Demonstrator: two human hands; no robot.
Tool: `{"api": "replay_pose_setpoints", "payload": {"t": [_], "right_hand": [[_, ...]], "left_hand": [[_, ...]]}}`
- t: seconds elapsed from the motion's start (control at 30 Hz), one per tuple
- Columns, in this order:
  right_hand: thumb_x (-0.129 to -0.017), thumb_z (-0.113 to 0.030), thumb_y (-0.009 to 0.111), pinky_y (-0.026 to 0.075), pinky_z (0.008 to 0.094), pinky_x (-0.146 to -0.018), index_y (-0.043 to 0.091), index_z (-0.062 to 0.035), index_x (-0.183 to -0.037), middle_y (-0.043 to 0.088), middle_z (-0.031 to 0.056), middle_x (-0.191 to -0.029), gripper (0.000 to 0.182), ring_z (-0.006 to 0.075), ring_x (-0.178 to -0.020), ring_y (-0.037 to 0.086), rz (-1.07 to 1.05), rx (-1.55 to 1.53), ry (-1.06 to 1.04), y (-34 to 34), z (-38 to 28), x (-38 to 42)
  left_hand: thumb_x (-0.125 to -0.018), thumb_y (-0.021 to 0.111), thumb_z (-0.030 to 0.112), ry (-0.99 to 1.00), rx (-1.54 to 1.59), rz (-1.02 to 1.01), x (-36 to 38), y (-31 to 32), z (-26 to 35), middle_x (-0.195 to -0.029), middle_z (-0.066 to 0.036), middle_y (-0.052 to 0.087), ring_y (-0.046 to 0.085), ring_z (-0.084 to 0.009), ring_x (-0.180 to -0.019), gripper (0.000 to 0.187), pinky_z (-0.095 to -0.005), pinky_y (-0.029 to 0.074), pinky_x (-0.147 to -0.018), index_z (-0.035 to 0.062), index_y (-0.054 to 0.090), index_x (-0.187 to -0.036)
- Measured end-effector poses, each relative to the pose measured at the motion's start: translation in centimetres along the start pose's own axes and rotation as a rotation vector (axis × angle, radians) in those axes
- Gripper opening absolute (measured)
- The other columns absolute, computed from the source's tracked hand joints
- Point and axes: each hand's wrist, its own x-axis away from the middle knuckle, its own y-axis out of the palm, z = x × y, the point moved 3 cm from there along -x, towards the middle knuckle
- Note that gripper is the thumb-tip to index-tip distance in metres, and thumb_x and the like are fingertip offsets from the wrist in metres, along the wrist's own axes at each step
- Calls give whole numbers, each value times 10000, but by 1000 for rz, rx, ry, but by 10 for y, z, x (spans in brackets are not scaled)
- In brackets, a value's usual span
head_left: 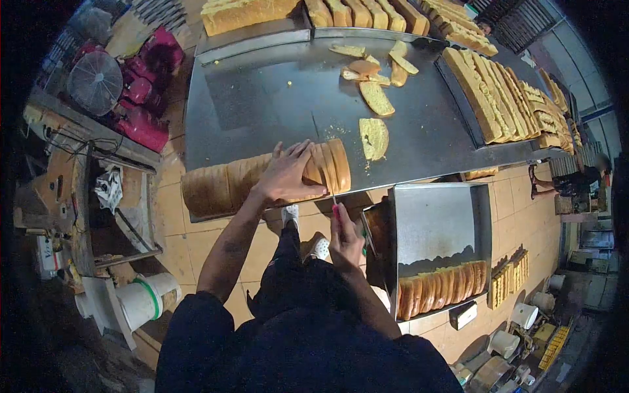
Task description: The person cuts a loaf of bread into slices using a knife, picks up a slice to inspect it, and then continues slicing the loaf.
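Observation:
A long loaf of bread (219, 187) lies along the near edge of the dark metal table (249, 111), cut into slices over much of its length. My left hand (288, 173) rests over the loaf near its right end, thumb and fingers spread across the slices. In my right hand (346, 237) is a knife (336, 208) with a pink handle, my fingers wrapped around it. Its blade stands at the loaf between slices, mostly hidden by the bread. One cut slice (374, 139) lies flat just beyond the loaf's right end, with crumbs around it.
Loose slices and end pieces (377, 98) lie farther back. Trays of bread (485, 98) line the right and far sides. A metal tray (442, 223) with a row of slices stands lower right. A fan (95, 80) and pink chairs are at left. Another person (580, 183) is far right.

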Motion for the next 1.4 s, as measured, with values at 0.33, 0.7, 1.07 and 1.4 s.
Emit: {"api": "replay_pose_setpoints", "payload": {"t": [0.33, 0.7, 1.07, 1.4], "right_hand": [[-958, -43, 578, 541, 397, -668, 566, -91, -1380, 694, 233, -992, 425, 343, -776, 699, 55, -23, -123, 17, -2, -4], [-912, 3, 600, 558, 389, -696, 523, -91, -1416, 694, 213, -988, 518, 352, -835, 695, 88, 81, -142, 33, 40, 26], [-889, 31, 618, 580, 373, -683, 529, -128, -1416, 710, 130, -1051, 557, 312, -889, 710, 135, 75, -236, 40, 59, 39], [-908, -1, 611, 518, 441, -798, 523, -76, -1432, 711, 179, -1019, 536, 333, -770, 652, 136, 195, -212, 34, 48, 45]], "left_hand": [[-674, 684, 703, 9, 3, 26, 1, 1, 0, -1573, -222, 311, 304, -379, -1457, 1193, -559, 118, -1222, -52, 283, -1507], [-665, 693, 680, 31, 23, 60, 0, 1, 1, -1554, -238, 341, 339, -407, -1432, 1168, -594, 150, -1201, -49, 312, -1494], [-690, 721, 635, 29, 18, 61, 2, 3, 0, -1559, -201, 343, 314, -386, -1442, 1113, -564, 148, -1204, 1, 312, -1509], [-702, 677, 677, 54, -22, 81, -1, 7, -3, -1554, -211, 354, 331, -367, -1442, 1119, -589, 150, -1198, -37, 328, -1490]]}}
